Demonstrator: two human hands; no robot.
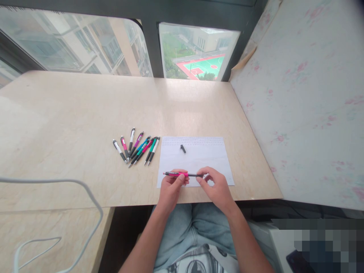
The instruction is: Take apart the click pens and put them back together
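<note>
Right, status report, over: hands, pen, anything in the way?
Left hand gripping pink pen; right hand at its dark end. Pen over white paper. Small black piece on paper, clear of hands.

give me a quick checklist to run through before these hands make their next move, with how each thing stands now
1. Pink pen gripped by the left hand: ok, thumb and fingers hold its barrel.
2. Right hand at the pen's black end: ok, thumb and finger are pinched there.
3. Writing tip visible: cannot tell, the right fingers cover that end.
4. Small black piece clear of both hands: ok, it lies apart on the paper.
5. Other pens lying separately: not ok, several overlap.
</note>
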